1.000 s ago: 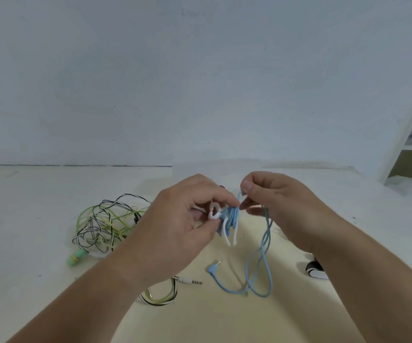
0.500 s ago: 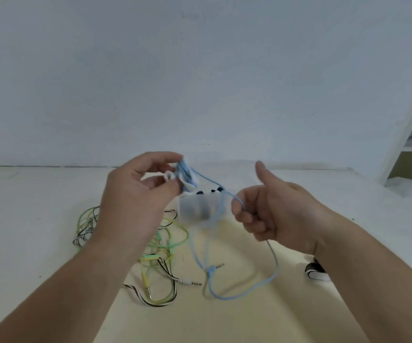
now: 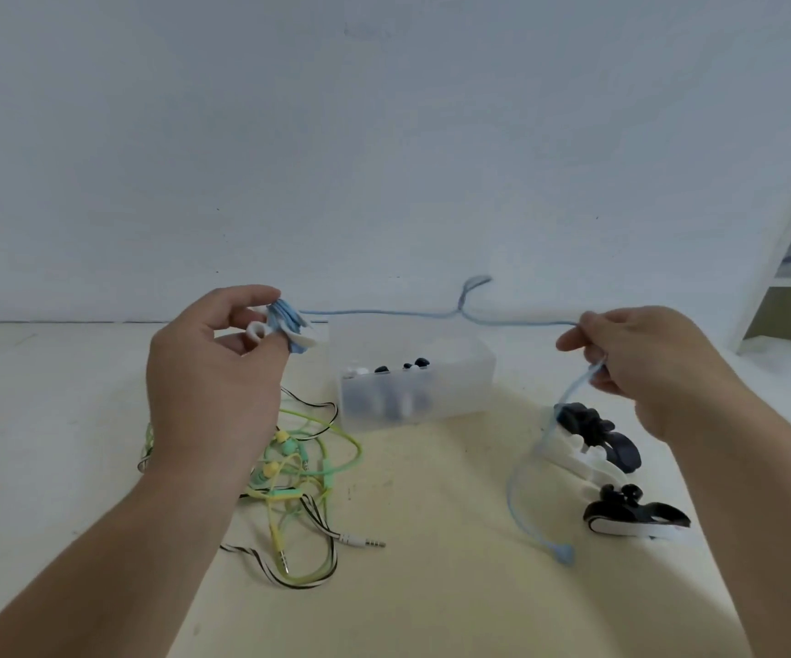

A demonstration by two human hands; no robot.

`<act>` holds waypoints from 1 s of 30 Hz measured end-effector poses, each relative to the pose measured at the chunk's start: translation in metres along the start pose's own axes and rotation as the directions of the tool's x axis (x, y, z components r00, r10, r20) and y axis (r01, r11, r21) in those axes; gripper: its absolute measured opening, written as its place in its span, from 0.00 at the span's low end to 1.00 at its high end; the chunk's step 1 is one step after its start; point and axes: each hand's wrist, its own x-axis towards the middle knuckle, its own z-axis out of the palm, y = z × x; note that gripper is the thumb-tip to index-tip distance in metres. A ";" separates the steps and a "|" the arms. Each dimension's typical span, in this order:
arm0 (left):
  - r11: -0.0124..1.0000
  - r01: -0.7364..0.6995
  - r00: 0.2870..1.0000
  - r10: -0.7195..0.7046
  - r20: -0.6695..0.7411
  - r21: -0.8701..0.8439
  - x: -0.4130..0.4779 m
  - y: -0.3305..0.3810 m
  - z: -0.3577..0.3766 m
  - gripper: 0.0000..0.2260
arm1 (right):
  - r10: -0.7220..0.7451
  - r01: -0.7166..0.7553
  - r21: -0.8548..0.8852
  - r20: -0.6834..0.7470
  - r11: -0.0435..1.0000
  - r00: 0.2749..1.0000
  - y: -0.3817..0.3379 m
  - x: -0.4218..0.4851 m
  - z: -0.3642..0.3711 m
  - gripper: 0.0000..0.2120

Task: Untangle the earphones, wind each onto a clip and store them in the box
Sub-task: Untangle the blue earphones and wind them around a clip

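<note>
Right hand (image 3: 645, 363): swinging out rightward, away from the left hand (image 3: 213, 372).
Blue cable (image 3: 384, 313): being drawn taut between them.
Plug (image 3: 565, 553): trailing rightward, seemingly dragging along the bench (image 3: 431, 586).

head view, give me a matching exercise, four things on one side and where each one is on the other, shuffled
Things
1. blue cable
2. clear box
3. green and striped tangle
4. black and white clips

Places
A. on the table below the right hand
B. on the table below the left hand
C. stretched between both hands
D. mid-table at the back, small pieces inside

Pairs: 1-C, 2-D, 3-B, 4-A
</note>
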 end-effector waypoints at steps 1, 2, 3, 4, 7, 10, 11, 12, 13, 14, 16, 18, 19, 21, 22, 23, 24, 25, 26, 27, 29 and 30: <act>1.000 -0.007 1.000 0.007 -0.018 -0.008 0.000 0.001 0.000 0.14 | -0.007 0.006 -0.069 -0.025 0.998 1.000 0.001 0.002 -0.002 0.15; 1.000 -0.017 0.999 0.016 -0.033 -0.017 0.001 0.001 -0.001 0.14 | -0.020 0.016 -0.129 -0.031 0.992 0.999 0.002 0.003 -0.004 0.13; 0.999 -0.026 0.999 0.024 -0.043 -0.027 0.001 0.002 -0.001 0.14 | -0.036 0.030 -0.181 -0.033 0.983 0.999 0.003 0.003 -0.004 0.12; 0.999 -0.034 0.998 0.032 -0.050 -0.042 0.001 0.002 -0.001 0.14 | -0.054 0.044 -0.237 -0.034 0.971 0.998 0.004 0.003 -0.004 0.11; 0.995 -0.065 0.997 0.061 -0.044 -0.074 0.002 0.004 -0.002 0.15 | -0.063 0.044 -0.451 -0.028 0.892 0.998 0.005 0.004 -0.005 0.11; 0.990 -0.060 0.993 0.071 0.091 -0.126 0.000 0.008 -0.001 0.15 | -0.117 0.031 -0.651 -0.089 0.759 0.989 0.004 0.003 -0.006 0.16; 0.988 -0.046 0.980 0.073 0.182 -0.147 -0.002 0.009 0.001 0.15 | -0.207 0.093 -0.638 -0.107 0.765 0.972 0.002 0.000 -0.004 0.17; 0.986 -0.033 0.957 0.078 0.280 -0.162 -0.006 0.010 0.003 0.15 | -0.317 0.199 -0.570 -0.114 0.797 0.941 -0.003 -0.006 -0.002 0.17; 0.984 -0.026 0.926 0.089 0.367 -0.174 -0.009 0.011 0.005 0.15 | -0.418 0.329 -0.453 -0.111 0.829 0.901 -0.009 -0.014 0.002 0.16; 0.982 -0.027 0.895 0.107 0.433 -0.186 -0.013 0.011 0.007 0.16 | -0.476 0.441 -0.292 -0.061 0.849 0.877 -0.016 -0.024 0.009 0.15; 0.976 -0.041 0.842 0.150 0.518 -0.216 -0.017 0.010 0.009 0.18 | -0.513 0.507 0.085 0.187 0.858 0.838 -0.026 -0.045 0.024 0.16; 0.962 -0.036 0.800 0.189 0.569 -0.269 -0.019 0.010 0.010 0.18 | -0.489 0.407 0.272 0.428 0.872 0.760 -0.023 -0.055 0.036 0.22; 0.954 -0.025 0.787 0.203 0.583 -0.299 -0.019 0.011 0.011 0.16 | -0.460 0.373 0.269 0.500 0.888 0.734 -0.020 -0.058 0.041 0.23; 0.939 -0.001 0.778 0.216 0.590 -0.344 -0.020 0.014 0.010 0.14 | -0.407 0.354 0.204 0.529 0.913 0.745 -0.016 -0.060 0.050 0.16; 0.932 0.015 0.782 0.215 0.585 -0.362 -0.020 0.015 0.010 0.14 | -0.388 0.338 0.191 0.498 0.921 0.776 -0.015 -0.061 0.052 0.10; 0.925 0.032 0.789 0.209 0.578 -0.379 -0.020 0.016 0.010 0.15 | -0.360 0.287 0.221 0.471 0.932 0.805 -0.016 -0.061 0.054 0.05; 0.917 0.051 0.796 0.202 0.571 -0.395 -0.019 0.016 0.010 0.15 | -0.331 0.222 0.278 0.454 0.934 0.827 -0.016 -0.062 0.055 0.04; 0.911 0.064 0.801 0.197 0.565 -0.408 -0.018 0.017 0.010 0.15 | -0.300 0.150 0.333 0.460 0.931 0.836 -0.016 -0.063 0.056 0.06; 0.907 0.071 0.807 0.192 0.558 -0.415 -0.018 0.017 0.010 0.15 | -0.278 0.106 0.353 0.485 0.930 0.829 -0.017 -0.064 0.056 0.08; 0.907 0.074 0.814 0.185 0.550 -0.416 -0.019 0.016 0.010 0.14 | -0.267 0.097 0.330 0.522 0.939 0.810 -0.018 -0.066 0.056 0.09; 0.918 0.073 0.830 0.161 0.534 -0.390 -0.020 0.017 0.010 0.13 | -0.268 0.171 0.214 0.603 0.962 0.752 -0.018 -0.071 0.058 0.11; 0.930 0.062 0.841 0.148 0.520 -0.364 -0.021 0.016 0.010 0.13 | -0.273 0.216 0.168 0.629 0.962 0.728 -0.017 -0.072 0.058 0.12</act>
